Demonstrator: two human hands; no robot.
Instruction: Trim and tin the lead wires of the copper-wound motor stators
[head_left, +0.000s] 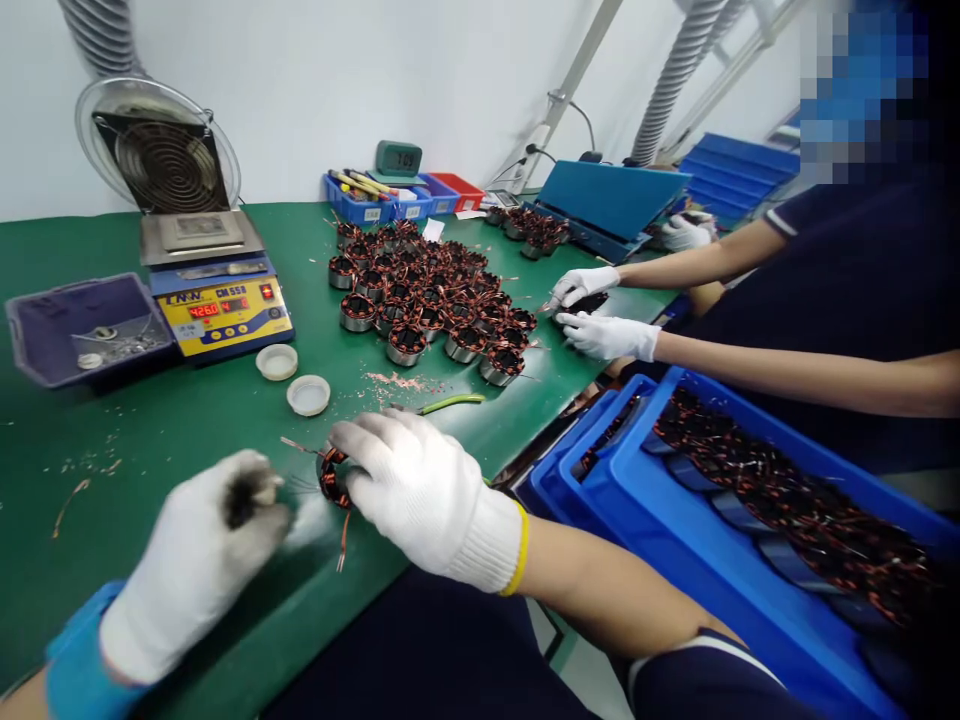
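Copper-wound stator [332, 478] near table edge, gripped by right hand [420, 490], fingers curled round it. Left hand [202, 555] just beside, blurred, finger spread impossible to tell. Blue crate [675, 520] full of stators. Grey tray [45, 340] holding small metal bits.

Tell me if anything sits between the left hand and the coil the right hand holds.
Nothing visible does. The right hand grips the coil above the green table. The left hand is close beside it, with only a few fine wire ends sticking out of the coil in the gap. The left fingertips are blurred, so contact is unclear.
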